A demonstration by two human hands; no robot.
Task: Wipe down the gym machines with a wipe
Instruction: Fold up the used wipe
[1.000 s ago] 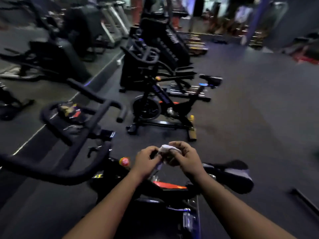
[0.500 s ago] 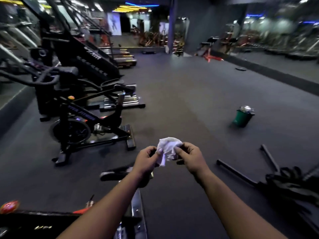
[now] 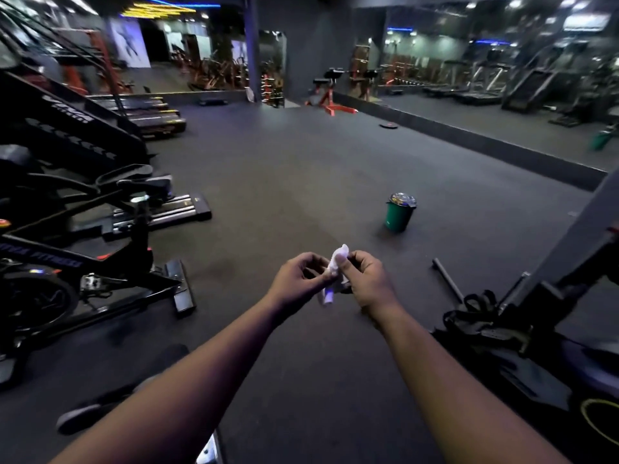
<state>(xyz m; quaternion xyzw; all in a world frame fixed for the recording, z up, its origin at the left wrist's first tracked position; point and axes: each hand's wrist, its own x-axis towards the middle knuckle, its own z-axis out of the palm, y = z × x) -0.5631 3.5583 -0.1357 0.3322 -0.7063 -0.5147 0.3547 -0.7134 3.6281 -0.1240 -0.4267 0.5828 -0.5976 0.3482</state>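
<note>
Wipe: you held the white wipe [image 3: 336, 272], crumpled into a narrow upright wad, in front of you above the dark rubber floor [image 3: 301, 182], between your two hands.
Left hand: your left hand [image 3: 301, 279] had its fingers curled, and the fingertips pinched the wipe's left edge.
Right hand: your right hand [image 3: 365, 279] was curled round the wipe from the right, with the thumb pressed on its upper part.
Both arms: your bare forearms reached out from the bottom of the view and met at the wipe.
Spin bike: a black spin bike [image 3: 83, 262] stood to your left, well apart from your hands; its frame carried blue lettering that read roughly "VIVA FITNESS", though blur made the first word uncertain.
Stair machine: behind the bike rose a black stair-climbing machine [image 3: 67, 128], with white lettering on its side panel too blurred for you to read.
Bin: a small green bin [image 3: 398, 216] with a shiny liner at its mouth stood on the floor ahead and to the right of your hands; a small pale mark low on its side could not be read.
Right machine: a dark machine frame [image 3: 552, 279] stood near your right arm, with black straps [image 3: 475, 313] heaped at its base.
Mirror wall: the mirror wall [image 3: 485, 78] on the right showed treadmills.
</note>
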